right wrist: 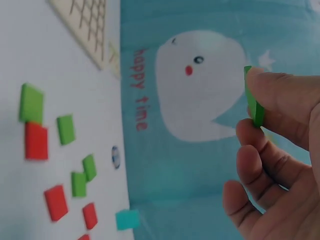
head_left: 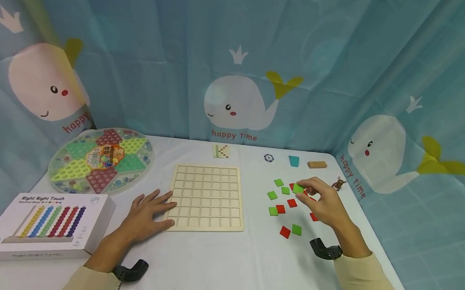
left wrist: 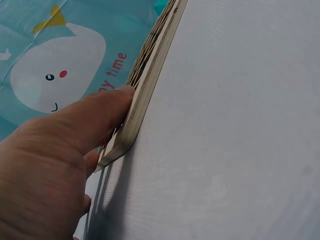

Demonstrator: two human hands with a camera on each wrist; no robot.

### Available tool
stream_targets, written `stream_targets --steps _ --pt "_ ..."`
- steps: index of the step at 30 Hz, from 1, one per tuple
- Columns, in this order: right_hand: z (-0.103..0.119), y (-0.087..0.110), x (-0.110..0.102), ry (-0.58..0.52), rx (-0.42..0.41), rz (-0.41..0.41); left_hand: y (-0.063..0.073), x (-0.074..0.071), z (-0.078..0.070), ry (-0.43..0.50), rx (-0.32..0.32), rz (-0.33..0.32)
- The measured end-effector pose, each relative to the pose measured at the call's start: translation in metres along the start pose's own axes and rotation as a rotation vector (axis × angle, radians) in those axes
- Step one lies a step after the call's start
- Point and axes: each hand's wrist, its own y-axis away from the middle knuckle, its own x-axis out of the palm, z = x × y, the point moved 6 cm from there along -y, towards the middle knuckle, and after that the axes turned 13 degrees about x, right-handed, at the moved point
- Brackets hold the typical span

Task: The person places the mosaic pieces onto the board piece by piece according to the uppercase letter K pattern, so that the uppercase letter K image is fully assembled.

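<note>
Between thumb and fingers my right hand point(head_left: 324, 202) pinches a green square tile point(right wrist: 254, 97), raised above the table on the right. Below and left of that hand lie loose tiles, among them a red tile point(head_left: 285, 232) and another green tile point(head_left: 296, 230). A square wooden grid board point(head_left: 207, 198) lies flat near the middle, and no tiles show in its cells. My left hand point(head_left: 147, 215) rests at the board's left edge, its fingers spread and touching the rim. In the left wrist view the thumb lies against the board's edge point(left wrist: 137, 110).
A Chinese checkers board point(head_left: 103, 160) and a white game box point(head_left: 46, 223) stand at the left. Along the back lie a small patterned card point(head_left: 222, 151), a poker chip point(head_left: 268, 158), a teal piece point(head_left: 293, 161) and a wooden block point(head_left: 317, 164). A small brown figurine point(head_left: 337, 183) is at the right edge.
</note>
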Motion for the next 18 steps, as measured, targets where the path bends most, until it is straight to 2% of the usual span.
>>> stream_targets --steps 7,18 --pt "0.023 -0.012 0.004 -0.080 -0.049 0.007 -0.001 -0.001 -0.002 0.002 0.003 0.001" --pt "0.049 -0.034 0.027 -0.181 -0.136 0.026 0.000 -0.002 -0.002 0.002 -0.004 0.014"
